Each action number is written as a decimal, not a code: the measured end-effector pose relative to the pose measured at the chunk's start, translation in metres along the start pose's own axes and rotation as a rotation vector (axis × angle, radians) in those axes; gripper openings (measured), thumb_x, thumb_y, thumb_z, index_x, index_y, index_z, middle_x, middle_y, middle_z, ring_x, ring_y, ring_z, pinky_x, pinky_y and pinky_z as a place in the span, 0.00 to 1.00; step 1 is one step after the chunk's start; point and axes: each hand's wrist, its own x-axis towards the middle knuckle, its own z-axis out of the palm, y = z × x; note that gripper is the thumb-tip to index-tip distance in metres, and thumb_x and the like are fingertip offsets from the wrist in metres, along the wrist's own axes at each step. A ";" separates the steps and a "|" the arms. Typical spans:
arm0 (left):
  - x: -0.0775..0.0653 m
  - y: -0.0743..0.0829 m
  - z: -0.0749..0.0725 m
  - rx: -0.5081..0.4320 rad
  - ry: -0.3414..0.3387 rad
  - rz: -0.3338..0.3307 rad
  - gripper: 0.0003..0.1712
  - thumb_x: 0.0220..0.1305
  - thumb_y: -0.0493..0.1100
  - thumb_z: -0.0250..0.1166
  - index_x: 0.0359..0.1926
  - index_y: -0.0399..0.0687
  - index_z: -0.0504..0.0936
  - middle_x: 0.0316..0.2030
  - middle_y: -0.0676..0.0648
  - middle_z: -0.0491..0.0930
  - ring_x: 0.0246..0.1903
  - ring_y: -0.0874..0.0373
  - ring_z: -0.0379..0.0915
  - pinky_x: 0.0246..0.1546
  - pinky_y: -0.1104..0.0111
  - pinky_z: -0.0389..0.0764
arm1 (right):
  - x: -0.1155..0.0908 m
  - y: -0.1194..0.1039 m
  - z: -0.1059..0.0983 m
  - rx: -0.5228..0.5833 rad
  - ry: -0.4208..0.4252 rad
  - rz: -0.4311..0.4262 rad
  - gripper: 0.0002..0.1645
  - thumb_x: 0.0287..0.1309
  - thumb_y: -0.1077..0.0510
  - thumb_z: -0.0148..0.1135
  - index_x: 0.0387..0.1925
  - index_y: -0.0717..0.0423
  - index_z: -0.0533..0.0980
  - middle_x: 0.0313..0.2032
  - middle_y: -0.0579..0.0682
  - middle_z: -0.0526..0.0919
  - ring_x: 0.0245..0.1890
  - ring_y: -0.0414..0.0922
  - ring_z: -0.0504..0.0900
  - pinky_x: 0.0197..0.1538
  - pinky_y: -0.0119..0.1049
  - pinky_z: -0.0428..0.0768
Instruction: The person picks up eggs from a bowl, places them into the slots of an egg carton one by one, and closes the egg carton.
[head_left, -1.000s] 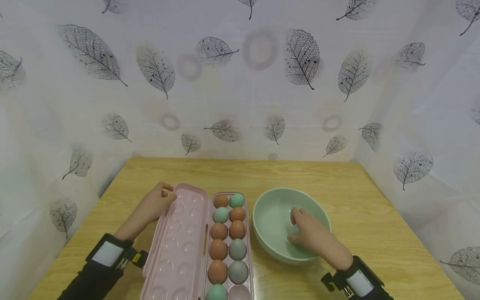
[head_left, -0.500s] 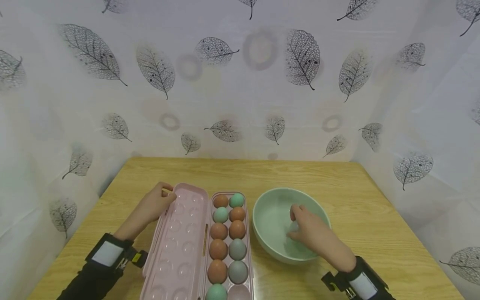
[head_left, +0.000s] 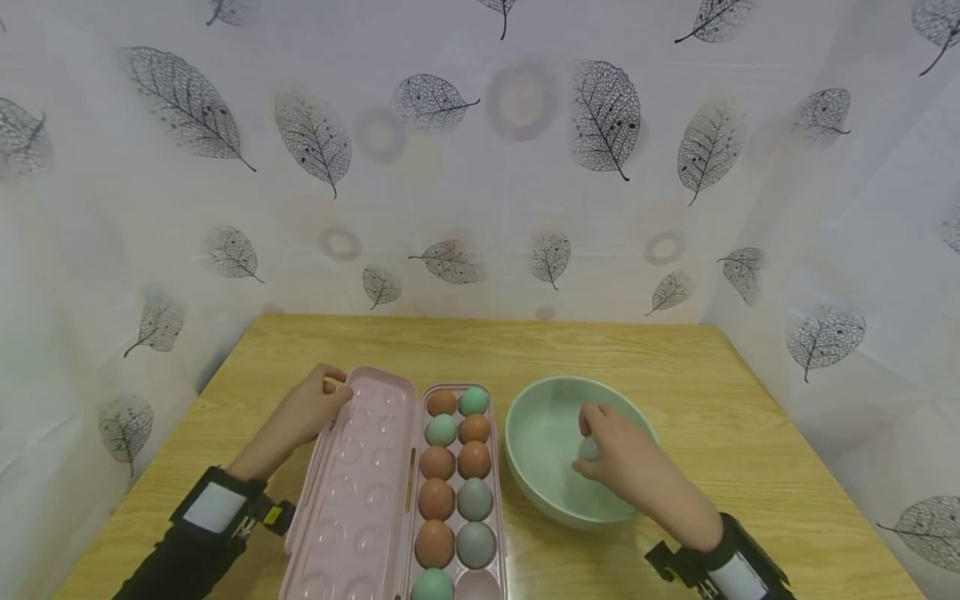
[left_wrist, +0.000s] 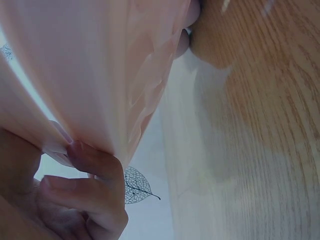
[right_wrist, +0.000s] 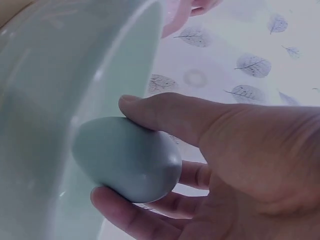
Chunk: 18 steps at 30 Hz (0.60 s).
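Observation:
My right hand (head_left: 618,458) holds a smooth blue-grey egg (right_wrist: 127,159) between thumb and fingers, over the inside of a pale green bowl (head_left: 536,433). The right wrist view shows the egg held up by the bowl's rim, thumb on one side and fingertips on the other. Left of the bowl lies an opened pink egg carton (head_left: 480,586), with brown eggs (head_left: 437,500), green eggs (head_left: 473,401) and grey-blue eggs (head_left: 476,545) in two rows. My left hand (head_left: 318,404) pinches the far left edge of the carton's lid (head_left: 375,467), which is folded out to the left.
Everything stands on a light wood table (head_left: 645,350). A pale curtain (head_left: 487,183) with a dark leaf print surrounds the table at the back and both sides. The carton runs past the bottom of the head view.
The right hand has lifted slightly inside the bowl, and more of the egg shows between its fingers. The left hand and the carton have stayed in place.

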 end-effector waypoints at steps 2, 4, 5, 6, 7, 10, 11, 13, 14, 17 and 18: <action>0.000 0.000 0.000 0.000 0.000 -0.003 0.30 0.73 0.47 0.51 0.68 0.32 0.63 0.59 0.22 0.72 0.46 0.42 0.79 0.33 0.64 0.82 | -0.001 -0.002 -0.002 -0.007 0.001 -0.002 0.25 0.48 0.56 0.79 0.39 0.55 0.70 0.33 0.48 0.72 0.30 0.42 0.70 0.31 0.34 0.71; 0.000 -0.001 0.000 -0.003 -0.003 -0.008 0.31 0.73 0.47 0.51 0.68 0.32 0.62 0.59 0.23 0.73 0.46 0.43 0.79 0.33 0.65 0.82 | -0.003 -0.003 -0.005 -0.015 0.004 -0.004 0.25 0.47 0.56 0.79 0.38 0.55 0.70 0.33 0.47 0.73 0.30 0.42 0.70 0.32 0.34 0.71; 0.001 -0.001 0.000 -0.006 -0.004 -0.009 0.31 0.73 0.47 0.51 0.68 0.32 0.62 0.59 0.23 0.72 0.46 0.43 0.79 0.33 0.65 0.82 | -0.004 -0.004 -0.006 -0.016 0.006 -0.012 0.25 0.47 0.56 0.79 0.38 0.55 0.70 0.33 0.47 0.73 0.30 0.42 0.70 0.32 0.33 0.71; 0.000 -0.001 0.000 -0.008 -0.005 -0.009 0.31 0.73 0.47 0.51 0.68 0.32 0.62 0.60 0.23 0.72 0.46 0.42 0.79 0.33 0.64 0.83 | -0.004 -0.004 -0.007 -0.014 0.008 -0.018 0.25 0.47 0.56 0.79 0.38 0.55 0.70 0.33 0.47 0.73 0.31 0.42 0.70 0.32 0.33 0.72; 0.000 0.000 0.000 -0.011 -0.005 -0.010 0.31 0.73 0.47 0.51 0.68 0.32 0.62 0.60 0.23 0.72 0.47 0.42 0.79 0.34 0.64 0.83 | -0.005 -0.005 -0.008 -0.014 0.009 -0.024 0.24 0.47 0.56 0.79 0.38 0.55 0.70 0.33 0.47 0.73 0.31 0.42 0.70 0.32 0.33 0.72; -0.001 0.000 0.000 -0.018 -0.007 -0.010 0.31 0.73 0.47 0.50 0.68 0.31 0.62 0.61 0.22 0.71 0.50 0.39 0.79 0.36 0.62 0.84 | -0.005 -0.006 -0.011 -0.010 0.005 -0.033 0.24 0.48 0.56 0.79 0.39 0.55 0.71 0.33 0.47 0.73 0.31 0.41 0.71 0.32 0.32 0.72; -0.001 -0.001 0.001 -0.020 -0.008 -0.012 0.31 0.73 0.47 0.50 0.68 0.31 0.62 0.61 0.22 0.71 0.50 0.39 0.79 0.36 0.61 0.85 | -0.005 -0.006 -0.012 -0.010 0.005 -0.035 0.24 0.48 0.56 0.79 0.39 0.55 0.71 0.33 0.47 0.74 0.31 0.41 0.71 0.32 0.32 0.72; -0.001 -0.001 0.001 -0.019 -0.009 -0.012 0.31 0.73 0.47 0.50 0.68 0.31 0.62 0.61 0.22 0.71 0.51 0.38 0.79 0.37 0.61 0.85 | -0.005 -0.007 -0.014 -0.015 0.011 -0.041 0.24 0.48 0.56 0.79 0.39 0.55 0.71 0.33 0.47 0.74 0.31 0.41 0.71 0.33 0.32 0.73; -0.001 0.000 0.001 -0.018 -0.009 -0.010 0.31 0.73 0.47 0.50 0.68 0.31 0.62 0.61 0.22 0.71 0.51 0.38 0.79 0.37 0.61 0.85 | -0.006 -0.007 -0.015 -0.016 0.015 -0.046 0.25 0.48 0.56 0.79 0.39 0.55 0.71 0.33 0.47 0.74 0.31 0.41 0.71 0.33 0.33 0.73; -0.001 0.001 0.000 -0.015 -0.004 -0.007 0.31 0.73 0.47 0.50 0.68 0.31 0.62 0.60 0.22 0.72 0.49 0.40 0.79 0.36 0.61 0.84 | -0.007 -0.008 -0.017 -0.019 0.025 -0.064 0.25 0.48 0.56 0.79 0.39 0.55 0.70 0.33 0.47 0.74 0.31 0.41 0.71 0.34 0.33 0.73; -0.001 0.001 0.000 -0.013 -0.001 -0.003 0.31 0.73 0.47 0.50 0.68 0.31 0.63 0.59 0.22 0.72 0.48 0.40 0.79 0.35 0.62 0.84 | -0.007 -0.008 -0.018 -0.019 0.027 -0.069 0.25 0.48 0.56 0.79 0.39 0.54 0.70 0.33 0.47 0.74 0.31 0.41 0.72 0.34 0.34 0.74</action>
